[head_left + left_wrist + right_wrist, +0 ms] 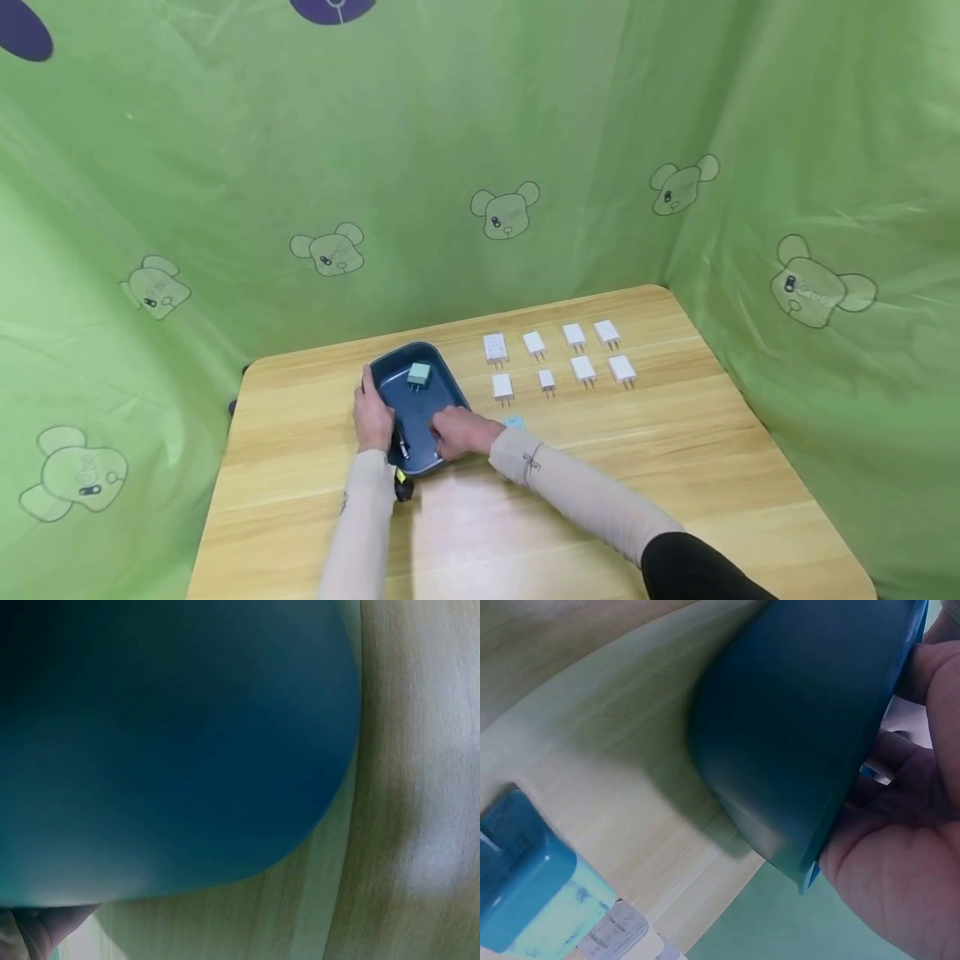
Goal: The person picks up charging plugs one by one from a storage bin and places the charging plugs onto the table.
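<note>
A dark blue tray [408,417] lies on the table, its outer wall [187,772] filling much of the left wrist view. My left hand [372,412] grips its left rim. Over the right rim reaches my right hand [461,429], fingers curled down inside the tray; a small pale bit shows by the fingertips, but whether they pinch it is unclear. In the right wrist view this hand [907,832] lies against the rim. A green plug charger [419,375] sits toward the tray's far end. Something dark with shiny metal [402,446] lies beside my left hand.
Several white plug chargers [582,369] stand in two rows on the wooden table [300,467], right of the tray. A light blue charger [540,885] lies nearer, partly behind the right wrist in the head view. Green curtain [420,167] encloses the table's back and sides.
</note>
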A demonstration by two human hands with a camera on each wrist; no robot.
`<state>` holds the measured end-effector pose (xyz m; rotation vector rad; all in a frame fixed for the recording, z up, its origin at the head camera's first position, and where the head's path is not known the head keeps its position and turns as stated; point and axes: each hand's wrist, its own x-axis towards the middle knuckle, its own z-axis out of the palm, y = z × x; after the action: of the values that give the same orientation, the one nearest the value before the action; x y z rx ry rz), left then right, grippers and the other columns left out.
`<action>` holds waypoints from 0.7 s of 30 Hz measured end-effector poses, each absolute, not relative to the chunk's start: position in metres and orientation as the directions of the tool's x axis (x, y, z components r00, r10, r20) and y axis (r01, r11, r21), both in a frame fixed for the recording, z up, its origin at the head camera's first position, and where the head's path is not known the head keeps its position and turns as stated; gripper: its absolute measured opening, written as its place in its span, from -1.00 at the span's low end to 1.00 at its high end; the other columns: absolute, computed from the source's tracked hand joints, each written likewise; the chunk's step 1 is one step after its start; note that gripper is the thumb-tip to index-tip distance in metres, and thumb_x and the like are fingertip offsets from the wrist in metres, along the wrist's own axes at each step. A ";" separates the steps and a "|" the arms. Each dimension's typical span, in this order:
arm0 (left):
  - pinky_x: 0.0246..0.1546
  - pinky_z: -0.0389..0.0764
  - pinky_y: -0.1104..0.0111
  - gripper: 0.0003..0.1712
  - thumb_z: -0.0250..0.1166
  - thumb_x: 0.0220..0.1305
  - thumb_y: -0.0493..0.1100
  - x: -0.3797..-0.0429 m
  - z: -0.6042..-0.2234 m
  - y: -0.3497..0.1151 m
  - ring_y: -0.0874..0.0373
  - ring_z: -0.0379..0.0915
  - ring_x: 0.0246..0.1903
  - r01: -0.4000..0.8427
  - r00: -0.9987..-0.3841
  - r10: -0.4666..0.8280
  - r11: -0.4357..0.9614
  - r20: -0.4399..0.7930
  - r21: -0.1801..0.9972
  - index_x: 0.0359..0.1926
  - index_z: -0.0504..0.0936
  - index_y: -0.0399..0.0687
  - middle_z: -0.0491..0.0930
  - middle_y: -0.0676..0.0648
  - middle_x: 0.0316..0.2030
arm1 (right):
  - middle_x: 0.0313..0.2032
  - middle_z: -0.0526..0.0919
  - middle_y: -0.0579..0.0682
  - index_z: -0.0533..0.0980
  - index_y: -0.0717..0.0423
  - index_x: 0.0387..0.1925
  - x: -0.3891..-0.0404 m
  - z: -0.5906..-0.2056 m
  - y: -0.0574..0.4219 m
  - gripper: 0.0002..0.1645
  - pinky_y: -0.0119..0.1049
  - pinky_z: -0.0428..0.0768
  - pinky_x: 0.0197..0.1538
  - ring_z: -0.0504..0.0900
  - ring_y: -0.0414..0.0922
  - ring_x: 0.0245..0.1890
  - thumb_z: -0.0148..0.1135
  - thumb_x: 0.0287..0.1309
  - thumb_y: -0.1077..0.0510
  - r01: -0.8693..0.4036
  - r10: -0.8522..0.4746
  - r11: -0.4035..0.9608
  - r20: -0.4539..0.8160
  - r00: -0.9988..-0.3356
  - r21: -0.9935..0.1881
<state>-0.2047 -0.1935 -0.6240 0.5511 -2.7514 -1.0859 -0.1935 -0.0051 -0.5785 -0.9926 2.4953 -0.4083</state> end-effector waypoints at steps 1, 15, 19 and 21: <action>0.25 0.55 -0.15 0.08 0.23 0.16 -0.52 -0.205 -0.624 -0.194 -0.40 0.53 0.07 -0.288 -0.925 -0.381 0.675 -0.014 0.679 0.61 -0.01 0.05 0.36 -0.44 0.29 | -0.56 0.49 -0.17 0.51 -0.02 -0.50 -0.193 -0.579 -0.005 -0.89 -0.43 0.44 -0.47 0.44 -0.25 -0.53 0.26 0.09 0.19 -0.583 -0.706 0.699 -0.270 -0.655 -0.415; 0.22 0.56 -0.16 0.10 0.26 0.13 -0.51 -0.203 -0.625 -0.195 -0.43 0.53 0.08 -0.273 -0.927 -0.374 0.691 0.008 0.669 0.62 -0.01 0.02 0.38 -0.48 0.27 | 0.01 0.76 0.01 0.65 0.09 0.10 -0.192 -0.572 0.000 -0.58 -0.38 0.65 0.00 0.65 -0.19 -0.13 0.11 0.25 0.18 -0.607 -0.762 0.631 -0.235 -0.604 -0.483; 0.21 0.57 -0.15 0.09 0.25 0.14 -0.51 -0.202 -0.623 -0.194 -0.43 0.53 0.07 -0.271 -0.928 -0.371 0.697 0.010 0.664 0.62 -0.02 0.01 0.38 -0.49 0.26 | -0.06 0.76 -0.07 0.69 0.03 0.08 -0.193 -0.575 0.002 -0.57 -0.45 0.59 -0.08 0.59 -0.25 -0.22 0.10 0.23 0.16 -0.611 -0.786 0.600 -0.237 -0.571 -0.517; 0.21 0.57 -0.15 0.08 0.25 0.14 -0.51 -0.202 -0.621 -0.194 -0.43 0.53 0.07 -0.270 -0.929 -0.371 0.700 0.013 0.661 0.61 -0.01 -0.01 0.39 -0.49 0.25 | -0.10 0.76 -0.10 0.71 0.02 0.04 -0.193 -0.576 0.002 -0.59 -0.48 0.56 -0.12 0.57 -0.29 -0.25 0.09 0.24 0.15 -0.620 -0.800 0.582 -0.235 -0.552 -0.527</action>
<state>-0.2018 -0.1935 -0.6215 0.5237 -2.7611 -1.0379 -0.1929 0.0025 -0.5760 -1.1368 2.3618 -0.5377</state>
